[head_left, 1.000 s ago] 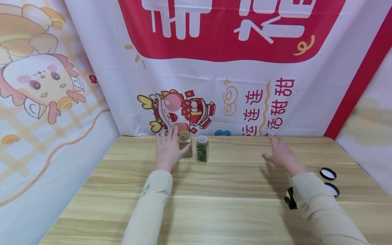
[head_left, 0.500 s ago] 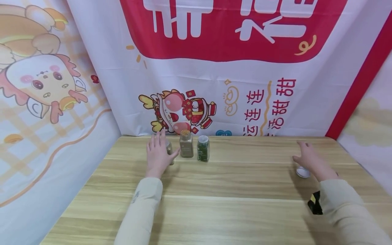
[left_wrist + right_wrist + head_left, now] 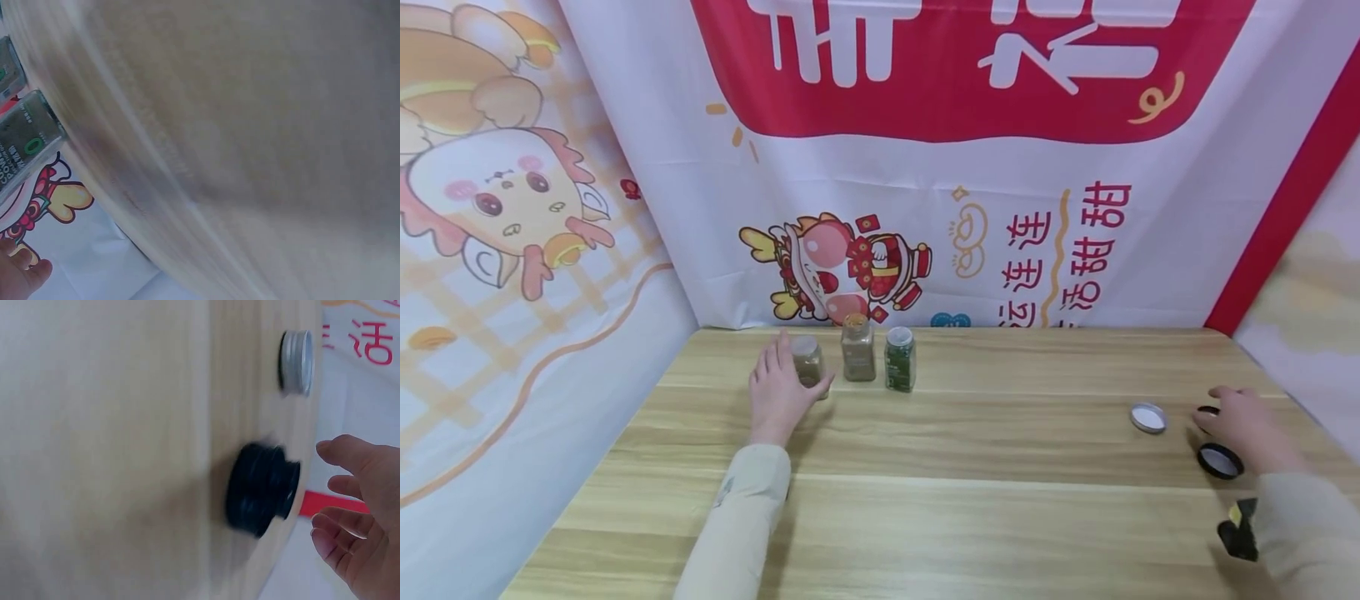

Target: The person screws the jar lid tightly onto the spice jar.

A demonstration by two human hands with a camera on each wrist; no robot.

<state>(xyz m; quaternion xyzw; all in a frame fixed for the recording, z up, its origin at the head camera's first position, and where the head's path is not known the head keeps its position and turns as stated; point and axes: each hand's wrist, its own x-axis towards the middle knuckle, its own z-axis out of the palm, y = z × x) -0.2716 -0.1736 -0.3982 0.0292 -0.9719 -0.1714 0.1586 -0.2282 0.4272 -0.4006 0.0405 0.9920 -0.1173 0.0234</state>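
Observation:
My left hand (image 3: 777,396) is beside a glass jar (image 3: 807,362) of brownish contents, its fingers spread behind the jar and thumb in front. Whether it touches the jar is unclear. Just right of that jar stand an uncapped brown-filled jar (image 3: 858,354) and a jar of green flakes (image 3: 900,363). Over at the right, my right hand (image 3: 1251,425) hovers above the lids with fingers loosely bent and apart, gripping nothing. Near it lie a black lid (image 3: 1221,461), a second black lid (image 3: 1208,412) partly hidden by the hand, and a silver lid (image 3: 1148,417).
The wooden table (image 3: 940,517) ends at a white and red printed cloth (image 3: 947,175) hung behind it. Another printed cloth (image 3: 647,367) runs along the left side. A black object with yellow (image 3: 1238,529) is at the right cuff.
My left hand has shifted left, off the brown jar, revealing the leftmost jar. My right hand has travelled right and nearer to the black lids, uncovering the silver lid.

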